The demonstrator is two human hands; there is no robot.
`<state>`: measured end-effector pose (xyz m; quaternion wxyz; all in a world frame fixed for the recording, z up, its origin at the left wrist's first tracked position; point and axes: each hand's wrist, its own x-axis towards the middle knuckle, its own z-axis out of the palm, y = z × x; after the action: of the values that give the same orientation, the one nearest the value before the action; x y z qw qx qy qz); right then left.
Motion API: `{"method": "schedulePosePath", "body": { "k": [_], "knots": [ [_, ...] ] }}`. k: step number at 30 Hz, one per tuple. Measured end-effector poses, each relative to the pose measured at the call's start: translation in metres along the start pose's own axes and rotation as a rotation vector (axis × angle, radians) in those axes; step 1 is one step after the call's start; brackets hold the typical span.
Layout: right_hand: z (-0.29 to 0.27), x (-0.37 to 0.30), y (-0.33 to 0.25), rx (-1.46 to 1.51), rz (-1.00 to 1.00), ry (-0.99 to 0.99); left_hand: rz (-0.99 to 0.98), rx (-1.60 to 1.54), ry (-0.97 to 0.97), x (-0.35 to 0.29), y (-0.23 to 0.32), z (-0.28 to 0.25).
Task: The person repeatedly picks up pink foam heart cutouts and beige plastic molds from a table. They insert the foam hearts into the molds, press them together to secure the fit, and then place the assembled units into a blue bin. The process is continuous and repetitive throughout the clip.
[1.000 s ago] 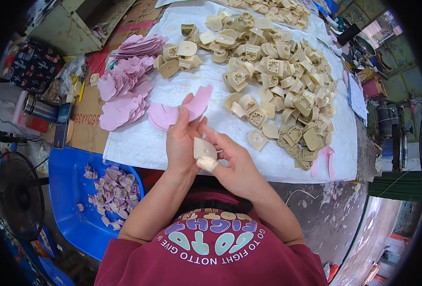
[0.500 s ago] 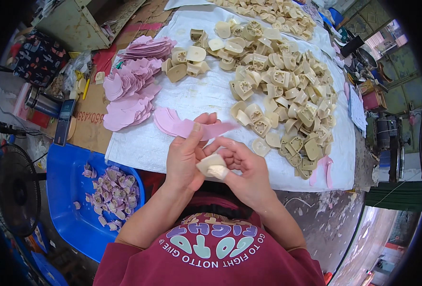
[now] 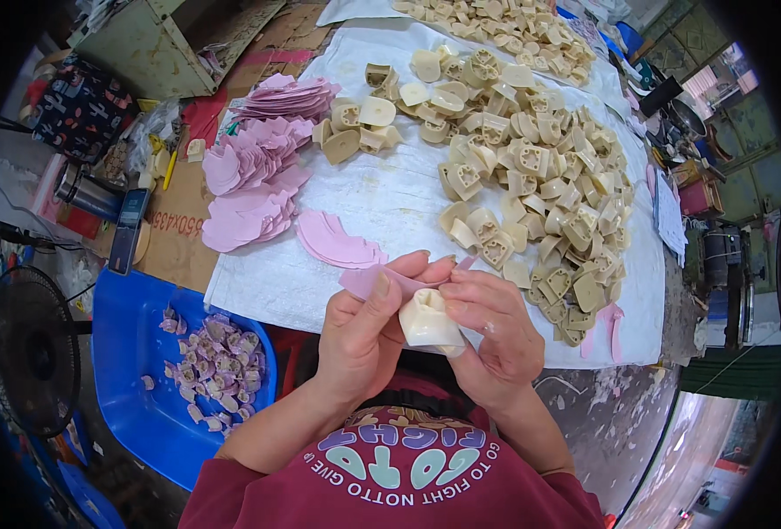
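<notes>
Just past the front edge of the table, my two hands work close together. My left hand [image 3: 355,339] pinches a thin curved pink piece [image 3: 355,282], like a cut sheet of leather or cloth, between thumb and fingers. Its far end reaches the fingertips of my right hand [image 3: 505,339]. A cream plastic shoe heel [image 3: 433,328] sits between the hands, its hollowed, narrower end upward. Closed around the heel's right side, my right fingers lie at the top with the thumb low. The pink piece runs behind the heel; whether it touches the heel is hard to see.
Stacked pink pieces [image 3: 249,216] and a smaller fan of them [image 3: 338,240] lie left on the white cloth [image 3: 373,194]. Many cream heels [image 3: 531,159] are heaped to the right. Lower left, a blue tub [image 3: 126,379] holds pink-covered heels [image 3: 219,361]. A phone [image 3: 128,231] leans nearby.
The heel has been turned, its hollowed end now upward, and brought against the pink piece. My right fingertips have come up to the pink piece's far end, and both hands have drawn together.
</notes>
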<state>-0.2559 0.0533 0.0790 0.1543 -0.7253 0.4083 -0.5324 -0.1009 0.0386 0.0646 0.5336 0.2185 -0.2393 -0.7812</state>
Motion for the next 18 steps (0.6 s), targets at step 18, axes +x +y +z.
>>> {"method": "schedulePosePath", "body": {
  "k": [18],
  "knots": [
    [0.0011,0.0015,0.0027,-0.039,-0.024,0.032,-0.056,-0.01,0.04,-0.0011,0.0045,0.0071]
  ]
}}
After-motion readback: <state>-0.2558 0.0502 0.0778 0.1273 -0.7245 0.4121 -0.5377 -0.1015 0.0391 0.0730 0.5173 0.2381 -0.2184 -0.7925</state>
